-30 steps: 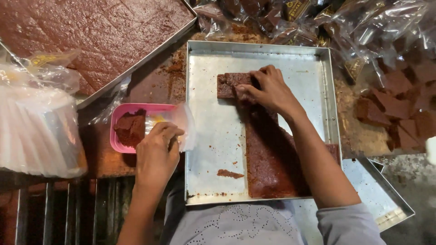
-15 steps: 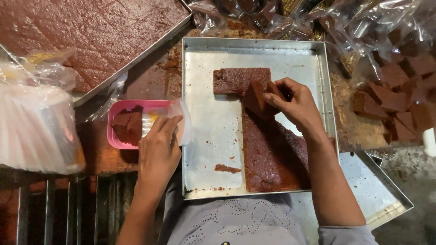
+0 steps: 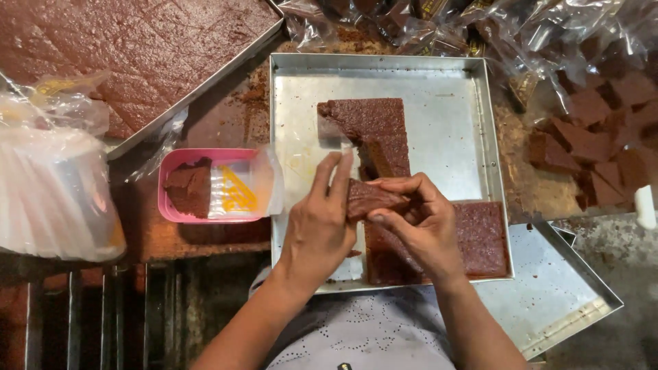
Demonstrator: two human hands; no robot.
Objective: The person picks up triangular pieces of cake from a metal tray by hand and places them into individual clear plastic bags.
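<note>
A cut piece of brown cake (image 3: 370, 199) sits between both hands just above the near half of the metal tray (image 3: 445, 75), lifted clear of the slab it came from. The right hand (image 3: 421, 229) has its fingers (image 3: 401, 186) closed around the piece from the near side, thumb under and fingertips over the top, while the left hand (image 3: 319, 229) lies flat against its left end, fingers (image 3: 336, 175) stretched out straight and pressing rather than clasping. Beneath them the remaining cake (image 3: 373, 133) runs in a strip up the tray and widens toward the near right corner. To the left, on the worktop (image 3: 205, 236), a pink tub (image 3: 171, 205) holds another piece of cake with a clear plastic wrapper spilling out of its open side. Farther left stands a bag of stacked plastic sleeves (image 3: 55, 192), and beyond it a large tray of uncut cake (image 3: 130, 48). Off to the right lie wrapped pieces (image 3: 589, 137) in a heap. The piece looks soft and sticky, so I would worry about it bending or tearing if the grip tightens, or clinging to the fingers and dropping back onto the slab, denting it.
</note>
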